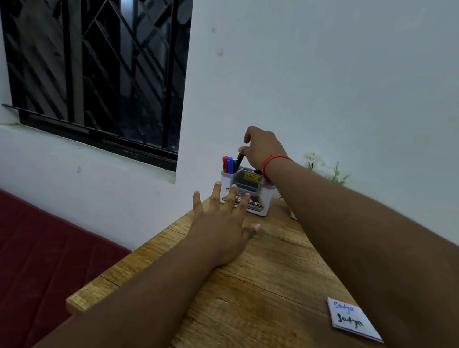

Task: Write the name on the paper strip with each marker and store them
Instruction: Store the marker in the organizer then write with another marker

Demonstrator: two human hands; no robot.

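Paper strip written twice, a black marker at the holder.
Near the counter's (241, 273) right edge, the paper strip (354, 320) shows the name twice, in light blue and in black. At the far end the right hand (261, 149) has its grip pinched on the black marker (240, 159) at the organizer (249, 192), beside the red, blue and green markers (229, 165); whether storing or drawing, I cannot tell. Probably some colours remain. The left hand (223, 223) lies flat, fingers spread, holding nothing.

Black marker (240, 160) tilts into the organizer (265, 198) beside red, blue, green markers (229, 165); paper strip (354, 320) lies flat.
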